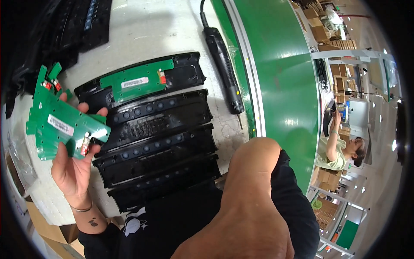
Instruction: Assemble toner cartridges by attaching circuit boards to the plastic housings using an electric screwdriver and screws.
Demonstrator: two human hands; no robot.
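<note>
My left hand [73, 172] grips several overlapping green circuit boards [73, 123], fanned out. White labels and small red-and-white components show on them. Beside it, a row of curved black plastic panels [159, 151] lies on the table. On the farthest panel [189, 71] sits one more green circuit board [129, 82]. My right arm is bent, its elbow toward the table edge. The back of my right hand [237, 241] looms large at the lower edge, close to the camera. Its fingers are out of sight, so whether it holds anything cannot be seen.
A black electric screwdriver [222, 69] with a cord lies right of the panels. More black panels [86, 26] are piled at the far left. A green surface [284, 86] runs along the right, beyond a metal rail. A cardboard box [51, 228] stands lower left. Another person [338, 151] works at right.
</note>
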